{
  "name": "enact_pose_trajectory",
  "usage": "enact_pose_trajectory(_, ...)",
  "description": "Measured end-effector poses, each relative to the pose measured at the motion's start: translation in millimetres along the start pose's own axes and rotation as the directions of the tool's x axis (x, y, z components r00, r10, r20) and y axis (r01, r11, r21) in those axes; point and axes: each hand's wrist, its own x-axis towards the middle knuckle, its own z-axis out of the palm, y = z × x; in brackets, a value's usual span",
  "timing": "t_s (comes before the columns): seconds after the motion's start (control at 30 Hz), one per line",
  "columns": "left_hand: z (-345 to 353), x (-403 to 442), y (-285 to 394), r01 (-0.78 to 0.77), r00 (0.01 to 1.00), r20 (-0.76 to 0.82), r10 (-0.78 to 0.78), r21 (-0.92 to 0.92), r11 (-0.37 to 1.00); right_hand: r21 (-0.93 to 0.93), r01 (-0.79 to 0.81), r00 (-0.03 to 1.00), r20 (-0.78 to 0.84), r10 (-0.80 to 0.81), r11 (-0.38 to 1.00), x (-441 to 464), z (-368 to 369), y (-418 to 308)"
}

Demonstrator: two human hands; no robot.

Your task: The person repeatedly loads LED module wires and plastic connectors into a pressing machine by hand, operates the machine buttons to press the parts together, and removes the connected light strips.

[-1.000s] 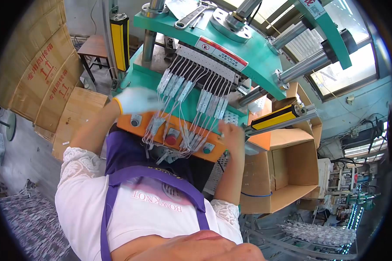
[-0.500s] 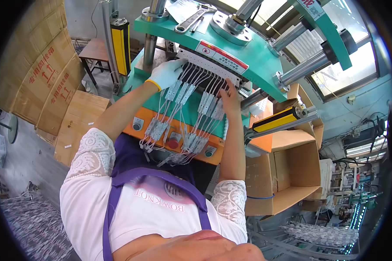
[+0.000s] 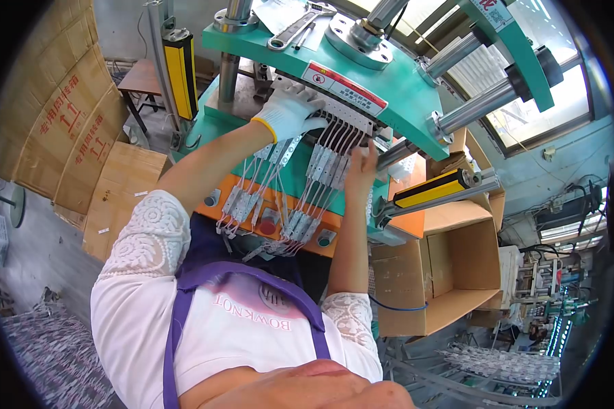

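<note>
My left hand [image 3: 288,112], in a white glove with a yellow cuff edge, lies over the left part of a white perforated strip [image 3: 346,117] at the press opening. Its fingers stretch to the right, thumb apart. Several pale wires run down from the strip to rows of small white modules [image 3: 318,163], which hang over the press front. My bare right hand [image 3: 360,170] is beside the rightmost wires, just below the strip's right end. Its thumb and forefinger are apart and partly bent; I see nothing held between them.
The green press plate [image 3: 259,44] overhangs the hands, with a wrench [image 3: 297,28] lying on it. Yellow-and-black guard bars [image 3: 181,75] flank the press. A red button [image 3: 269,223] sits on its orange front. An open cardboard box [image 3: 436,273] stands at the right.
My left hand has moved right along the strip and now covers the left wires' upper ends. My right hand has drawn slightly down, away from the strip's end.
</note>
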Motion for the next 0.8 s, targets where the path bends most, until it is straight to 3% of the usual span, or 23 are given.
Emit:
enact_pose_trajectory(0.07,10.8,-13.2,-1.6,-0.073,0.991,-0.114,0.075,0.016,0.997,-0.251,0.123,0.985,-0.089,-0.15,0.96,-21.1,-25.7,11.6)
enact_pose_trajectory(0.1,11.3,-22.1,-0.6,-0.106,0.976,-0.191,0.106,0.013,0.994,-0.252,0.126,0.984,-0.089,-0.153,0.96,-36.5,-34.8,19.3)
enact_pose_trajectory(0.13,12.4,-28.8,0.0,-0.14,0.955,-0.264,0.138,0.011,0.99,-0.627,0.149,0.968,-0.064,-0.241,0.765,-55.0,-42.2,29.7)
enact_pose_trajectory(0.2,10.5,-32.4,3.8,-0.146,0.957,-0.254,0.143,0.006,0.989,-0.894,0.123,0.956,-0.009,-0.293,0.432,-72.2,-48.2,45.5)
enact_pose_trajectory(0.33,5.5,-26.1,16.0,0.017,0.97,-0.235,-0.058,-0.171,0.985,-0.772,0.167,0.96,-0.016,-0.281,0.613,-72.8,-57.7,43.2)
enact_pose_trajectory(0.4,-4.4,-35.5,37.5,-0.001,0.962,-0.242,-0.124,-0.46,0.888,-0.652,0.222,0.954,-0.01,-0.301,0.725,-65.8,-59.2,38.9)
enact_pose_trajectory(0.43,-4.1,-43.3,50.0,-0.035,0.949,-0.29,-0.124,-0.488,0.872,-0.633,0.261,0.939,-0.01,-0.345,0.729,-64.8,-56.9,39.7)
enact_pose_trajectory(0.53,-13.1,-50.4,70.5,0.176,0.977,0.06,-0.203,-0.764,0.621,-0.652,0.312,0.89,-0.054,-0.453,0.691,-75.8,-45.0,18.9)
enact_pose_trajectory(0.57,-11.2,-49.9,75.5,0.188,0.974,0.108,-0.202,-0.879,0.439,-0.562,0.402,0.878,0.011,-0.479,0.723,-78.4,-38.1,0.4)
enact_pose_trajectory(0.67,-3.9,-46.0,84.5,0.216,0.973,0.147,-0.18,-0.857,0.468,-0.314,0.522,0.853,0.162,-0.497,0.793,-89.9,-6.4,-34.7)
enact_pose_trajectory(0.7,-4.8,-42.9,77.9,0.309,0.948,0.254,-0.189,-0.874,0.375,-0.344,0.494,0.868,0.145,-0.475,0.798,-89.1,-2.9,-39.7)
enact_pose_trajectory(0.73,-6.5,-39.3,67.2,0.443,0.883,0.353,-0.309,-0.844,0.301,-0.287,0.479,0.874,0.067,-0.481,0.83,-80.9,-7.0,-24.6)
enact_pose_trajectory(0.8,2.2,-35.7,25.4,0.475,0.812,0.361,-0.458,-0.866,0.159,-0.366,0.302,0.93,-0.089,-0.356,0.88,-69.8,-26.6,-7.2)
